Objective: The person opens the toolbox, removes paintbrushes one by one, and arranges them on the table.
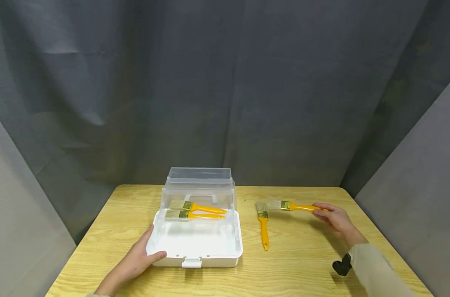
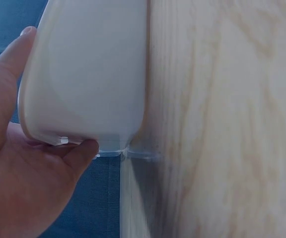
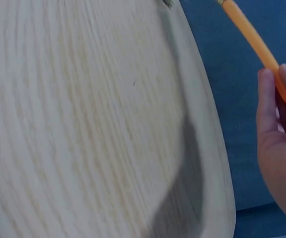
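Observation:
A white plastic storage box (image 1: 215, 262) with a raised clear lid (image 1: 200, 175) stands on the table. My left hand (image 1: 137, 253) holds its front left corner, thumb on the front wall and fingers along the side; the left wrist view shows the box (image 2: 88, 74) in that hand. Two paintbrushes with yellow handles (image 1: 210, 209) lie side by side at the back of the box, behind clear plastic. My right hand (image 1: 336, 222) pinches the handle end of another paintbrush (image 1: 303, 207), bristles pointing left. Beside the box lies one more paintbrush (image 1: 263, 229), its handle towards me.
The wooden table (image 1: 295, 264) ends at a dark grey curtain (image 1: 284, 103) behind. Light grey panels (image 1: 425, 173) stand on both sides. A white latch (image 1: 191, 262) sits on the box's front. A black object (image 1: 342, 265) is at the right sleeve's cuff.

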Available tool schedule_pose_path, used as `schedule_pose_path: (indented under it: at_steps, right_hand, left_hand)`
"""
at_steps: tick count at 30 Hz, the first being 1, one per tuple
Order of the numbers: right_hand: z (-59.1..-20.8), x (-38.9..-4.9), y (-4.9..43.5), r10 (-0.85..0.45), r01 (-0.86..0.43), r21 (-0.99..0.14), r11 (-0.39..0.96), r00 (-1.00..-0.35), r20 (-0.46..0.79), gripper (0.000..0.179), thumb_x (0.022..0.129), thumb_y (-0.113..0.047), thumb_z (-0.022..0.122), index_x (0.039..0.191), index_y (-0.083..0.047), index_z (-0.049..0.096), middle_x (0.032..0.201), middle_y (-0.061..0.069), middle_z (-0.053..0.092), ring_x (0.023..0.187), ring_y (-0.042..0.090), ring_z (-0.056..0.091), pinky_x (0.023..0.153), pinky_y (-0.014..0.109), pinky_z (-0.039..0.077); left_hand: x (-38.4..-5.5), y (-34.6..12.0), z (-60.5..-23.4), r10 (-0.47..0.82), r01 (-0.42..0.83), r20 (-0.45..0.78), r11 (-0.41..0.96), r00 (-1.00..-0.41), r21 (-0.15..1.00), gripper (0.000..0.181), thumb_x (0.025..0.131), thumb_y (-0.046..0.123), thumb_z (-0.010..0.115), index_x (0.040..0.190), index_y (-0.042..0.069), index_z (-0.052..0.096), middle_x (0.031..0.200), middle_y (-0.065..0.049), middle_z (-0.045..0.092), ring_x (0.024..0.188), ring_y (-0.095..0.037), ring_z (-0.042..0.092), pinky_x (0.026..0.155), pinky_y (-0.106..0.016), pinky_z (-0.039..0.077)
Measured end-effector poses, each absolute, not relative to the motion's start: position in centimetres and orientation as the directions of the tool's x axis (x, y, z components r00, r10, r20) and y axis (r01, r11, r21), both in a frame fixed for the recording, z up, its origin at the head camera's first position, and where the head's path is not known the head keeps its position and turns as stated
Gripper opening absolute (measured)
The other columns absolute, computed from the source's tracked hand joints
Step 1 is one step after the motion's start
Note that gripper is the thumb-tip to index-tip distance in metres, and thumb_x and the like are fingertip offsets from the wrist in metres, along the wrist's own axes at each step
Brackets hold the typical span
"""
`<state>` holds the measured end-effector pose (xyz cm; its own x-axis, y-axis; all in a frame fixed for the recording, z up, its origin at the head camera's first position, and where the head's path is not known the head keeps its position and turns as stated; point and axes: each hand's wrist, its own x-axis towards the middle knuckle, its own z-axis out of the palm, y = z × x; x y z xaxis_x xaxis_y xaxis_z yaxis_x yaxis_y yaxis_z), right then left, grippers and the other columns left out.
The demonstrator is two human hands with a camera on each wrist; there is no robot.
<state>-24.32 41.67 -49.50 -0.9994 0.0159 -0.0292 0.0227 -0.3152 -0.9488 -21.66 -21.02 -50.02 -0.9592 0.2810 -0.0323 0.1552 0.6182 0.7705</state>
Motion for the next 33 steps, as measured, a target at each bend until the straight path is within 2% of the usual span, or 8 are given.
schedule_pose_path:
  at_steps: [9,12,14,18,19,23,29,33]
  right_hand:
    - [-49.8,-24.1,42.4,0.112,0.067,-0.958,-0.279,-0.988,-0.102,0.032,0.089,0.01,0.058,0.088,-0.016,0.076,0.093,-0.004,0.068,0.085,0.012,0.068,0.085,0.028,0.051]
    - [-50.2,-24.2,42.5,0.152,0.06,-0.971,-0.232,-0.984,-0.097,0.025,0.089,0.008,0.059,0.094,-0.01,0.075,0.091,-0.005,0.068,0.084,0.011,0.068,0.084,0.029,0.052]
    - [-50.6,-24.2,42.5,0.179,0.064,-0.987,-0.147,-0.98,-0.091,0.02,0.088,0.005,0.062,0.105,-0.002,0.071,0.091,-0.007,0.066,0.084,0.008,0.068,0.085,0.029,0.051]
    - [-51.2,-24.0,42.2,0.22,0.102,-0.99,0.098,-0.972,-0.078,0.039,0.087,-0.004,0.067,0.12,0.014,0.057,0.093,-0.007,0.066,0.082,0.005,0.067,0.083,0.03,0.053]
    - [-51.2,-23.9,42.1,0.216,0.114,-0.98,0.166,-0.973,-0.077,0.044,0.087,-0.006,0.068,0.122,0.017,0.054,0.093,-0.005,0.067,0.082,0.005,0.067,0.081,0.03,0.054]
    - [-51.3,-23.7,41.6,0.188,0.153,-0.93,0.333,-0.978,-0.094,0.044,0.086,-0.006,0.069,0.117,0.021,0.053,0.091,0.006,0.068,0.078,0.013,0.067,0.075,0.033,0.056]
    - [-51.0,-23.2,40.7,0.105,0.193,-0.886,0.422,-0.981,-0.164,0.041,0.085,-0.006,0.068,0.114,0.02,0.055,0.09,0.012,0.066,0.073,0.02,0.066,0.068,0.033,0.057]
    - [-50.7,-22.8,40.1,-0.018,0.199,-0.87,0.452,-0.973,-0.231,0.04,0.089,-0.01,0.064,0.115,0.018,0.055,0.091,0.014,0.068,0.073,0.02,0.065,0.065,0.031,0.056]
  left_hand:
    - [-21.9,-21.0,-49.9,0.286,0.175,-0.01,0.613,-0.958,0.771,0.105,0.082,0.047,0.07,0.148,-0.007,0.008,0.152,-0.028,0.009,0.138,-0.044,0.013,0.11,-0.056,0.014]
    - [-21.9,-21.0,-49.9,0.288,0.177,-0.008,0.611,-0.957,0.772,0.106,0.082,0.047,0.07,0.149,-0.006,0.008,0.152,-0.028,0.009,0.138,-0.043,0.012,0.11,-0.056,0.014]
    - [-21.9,-21.0,-49.8,0.287,0.174,-0.012,0.613,-0.958,0.771,0.105,0.082,0.046,0.07,0.149,-0.006,0.008,0.152,-0.028,0.009,0.138,-0.044,0.012,0.11,-0.056,0.013]
    - [-21.8,-21.0,-49.9,0.284,0.167,-0.019,0.617,-0.959,0.769,0.105,0.082,0.045,0.071,0.149,-0.006,0.008,0.152,-0.028,0.009,0.138,-0.044,0.012,0.11,-0.055,0.013]
    - [-21.8,-21.0,-49.9,0.282,0.163,-0.023,0.617,-0.959,0.77,0.105,0.082,0.044,0.071,0.149,-0.006,0.008,0.152,-0.028,0.009,0.138,-0.043,0.012,0.11,-0.055,0.013]
    - [-21.6,-21.0,-50.0,0.279,0.146,-0.042,0.618,-0.959,0.773,0.105,0.082,0.045,0.07,0.149,-0.006,0.007,0.153,-0.028,0.009,0.138,-0.043,0.012,0.11,-0.055,0.014]
    - [-21.6,-21.0,-50.0,0.278,0.152,-0.031,0.611,-0.96,0.776,0.104,0.082,0.044,0.071,0.149,-0.005,0.008,0.153,-0.028,0.009,0.138,-0.043,0.012,0.11,-0.055,0.014]
    - [-21.7,-21.0,-49.9,0.282,0.163,-0.019,0.609,-0.959,0.776,0.105,0.082,0.044,0.071,0.149,-0.004,0.008,0.153,-0.028,0.01,0.138,-0.044,0.013,0.11,-0.055,0.014]
